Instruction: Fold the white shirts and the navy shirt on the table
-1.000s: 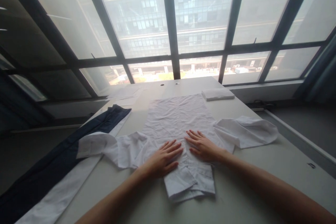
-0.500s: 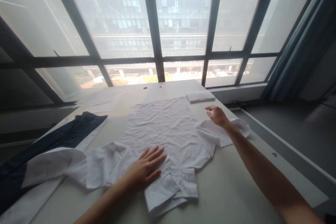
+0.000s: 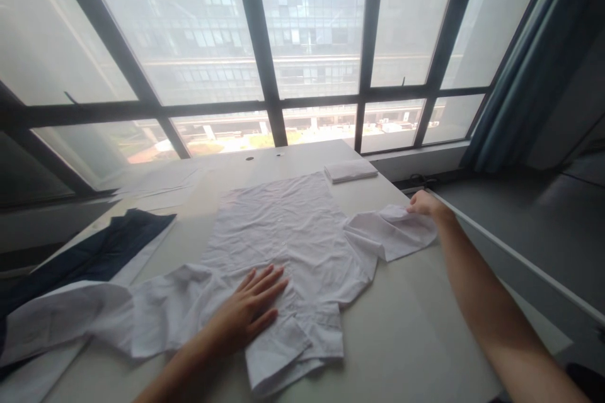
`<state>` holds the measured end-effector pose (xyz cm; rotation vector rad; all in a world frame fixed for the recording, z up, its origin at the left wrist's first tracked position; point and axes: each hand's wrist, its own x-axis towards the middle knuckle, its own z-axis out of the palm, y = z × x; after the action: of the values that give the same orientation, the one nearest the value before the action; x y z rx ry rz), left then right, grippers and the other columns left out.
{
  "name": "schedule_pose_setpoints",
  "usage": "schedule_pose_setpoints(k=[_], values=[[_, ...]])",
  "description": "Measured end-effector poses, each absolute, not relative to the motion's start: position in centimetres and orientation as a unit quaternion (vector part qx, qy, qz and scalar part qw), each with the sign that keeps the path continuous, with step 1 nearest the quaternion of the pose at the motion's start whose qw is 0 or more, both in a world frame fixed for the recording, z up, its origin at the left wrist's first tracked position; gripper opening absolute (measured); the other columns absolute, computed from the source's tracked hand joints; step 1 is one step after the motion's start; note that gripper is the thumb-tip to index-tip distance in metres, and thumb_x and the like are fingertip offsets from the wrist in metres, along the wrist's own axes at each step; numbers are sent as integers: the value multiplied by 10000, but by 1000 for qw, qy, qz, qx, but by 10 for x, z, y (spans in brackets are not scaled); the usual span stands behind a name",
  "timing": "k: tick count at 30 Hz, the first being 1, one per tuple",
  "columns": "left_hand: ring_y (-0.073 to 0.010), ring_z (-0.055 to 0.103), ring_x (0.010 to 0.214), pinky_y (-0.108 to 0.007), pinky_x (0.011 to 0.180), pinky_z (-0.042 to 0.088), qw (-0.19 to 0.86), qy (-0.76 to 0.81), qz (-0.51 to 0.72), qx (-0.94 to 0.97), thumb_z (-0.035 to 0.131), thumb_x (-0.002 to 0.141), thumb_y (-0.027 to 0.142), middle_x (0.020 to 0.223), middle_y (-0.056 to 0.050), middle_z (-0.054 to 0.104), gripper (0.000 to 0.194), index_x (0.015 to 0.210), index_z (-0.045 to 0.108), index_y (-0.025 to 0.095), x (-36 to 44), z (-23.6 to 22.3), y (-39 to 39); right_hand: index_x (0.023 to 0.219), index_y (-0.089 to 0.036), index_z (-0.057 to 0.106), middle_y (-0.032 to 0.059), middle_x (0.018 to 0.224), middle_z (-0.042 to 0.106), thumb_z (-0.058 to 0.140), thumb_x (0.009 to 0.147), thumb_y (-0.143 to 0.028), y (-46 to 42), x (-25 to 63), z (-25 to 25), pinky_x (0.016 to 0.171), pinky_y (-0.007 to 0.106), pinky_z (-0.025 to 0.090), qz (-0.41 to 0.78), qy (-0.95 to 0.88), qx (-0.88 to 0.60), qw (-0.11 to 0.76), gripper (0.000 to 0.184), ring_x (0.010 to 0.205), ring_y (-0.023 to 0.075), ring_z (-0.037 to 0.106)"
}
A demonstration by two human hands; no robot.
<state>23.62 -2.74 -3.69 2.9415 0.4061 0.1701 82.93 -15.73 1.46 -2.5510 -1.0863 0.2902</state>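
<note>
A wrinkled white shirt [image 3: 302,220] lies spread on the white table [image 3: 397,334], its collar end nearest me and its sleeves out to both sides. My left hand [image 3: 255,302] rests flat on the shirt's upper part, fingers spread. At the far right, my right hand [image 3: 424,203] pinches the upper edge of the right sleeve [image 3: 390,230] near its end. The left sleeve [image 3: 94,308] stretches across dark cloth at the left.
Dark navy cloth [image 3: 108,249] lies on the left side of the table. A folded white cloth [image 3: 350,170] sits at the far right corner, and thin white sheets [image 3: 161,182] at the far left. Large windows [image 3: 312,31] stand behind; a blue-grey curtain [image 3: 510,69] hangs at right.
My right hand has moved right from above the sleeve and closed on the sleeve's edge. My left hand stays flat on the shirt. The view has shifted slightly to the right.
</note>
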Motion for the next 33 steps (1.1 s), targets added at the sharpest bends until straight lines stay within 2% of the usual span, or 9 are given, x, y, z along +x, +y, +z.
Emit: schedule_pose_setpoints(k=[7, 14, 17, 22, 25, 27, 31, 33], values=[[-352, 185, 1526, -604, 1212, 178, 94, 136, 9, 986, 474, 1021, 516, 1663, -32, 202, 665, 1608, 187, 387, 235, -24, -43, 631, -150, 725, 56, 637, 696, 779, 604, -124, -157, 822, 23, 634, 263, 491, 108, -378, -902, 181, 66, 680, 214, 688], [-343, 204, 1523, -606, 1215, 171, 101, 127, 15, 987, 465, 1021, 540, 1664, -25, 207, 644, 1600, 221, 399, 241, -20, -51, 701, -158, 715, 64, 700, 707, 720, 655, -154, -153, 822, 41, 599, 259, 456, 47, -362, -906, 213, 47, 684, 211, 671], [-339, 219, 1520, -591, 1222, 170, 109, 128, 22, 986, 481, 1014, 543, 1661, -18, 220, 634, 1590, 256, 405, 242, -23, -52, 714, -179, 684, 59, 722, 706, 711, 677, -196, -151, 814, 52, 575, 250, 441, 10, -348, -897, 273, 49, 666, 195, 654], [-317, 268, 1511, -568, 1220, 210, 139, 136, 48, 980, 493, 1023, 467, 1638, -40, 309, 597, 1583, 311, 366, 241, -14, -50, 781, -190, 630, 66, 798, 701, 688, 713, -230, -147, 780, 75, 597, 243, 463, -54, -352, -830, 429, 97, 696, 175, 641], [-271, 412, 1446, -487, 1202, 323, 205, 197, 123, 951, 479, 1032, 394, 1567, -55, 451, 519, 1542, 410, 321, 246, 4, -44, 845, -192, 607, 48, 798, 678, 692, 703, -217, -140, 750, 88, 572, 237, 475, -33, -372, -773, 513, 167, 681, 171, 635], [-263, 517, 1361, -457, 1160, 399, 270, 235, 184, 915, 507, 1019, 406, 1474, -71, 559, 462, 1465, 514, 286, 258, 18, -39, 896, -194, 589, 29, 779, 654, 694, 704, -212, -133, 726, 93, 553, 233, 481, -14, -404, -725, 557, 220, 660, 165, 629], [-300, 675, 1125, -458, 989, 536, 465, 266, 266, 801, 638, 921, 513, 1220, -132, 708, 454, 1251, 658, 201, 307, 40, -28, 1051, -199, 565, -3, 781, 615, 684, 755, -240, -118, 667, 88, 632, 274, 535, -26, -481, -635, 604, 322, 669, 161, 620], [-313, 681, 1108, -462, 959, 544, 579, 269, 264, 723, 687, 880, 538, 1231, -151, 695, 486, 1209, 663, 181, 335, 47, -23, 1157, -210, 546, 11, 840, 631, 649, 803, -248, -114, 633, 76, 684, 301, 549, -54, -489, -617, 614, 371, 717, 170, 622]])
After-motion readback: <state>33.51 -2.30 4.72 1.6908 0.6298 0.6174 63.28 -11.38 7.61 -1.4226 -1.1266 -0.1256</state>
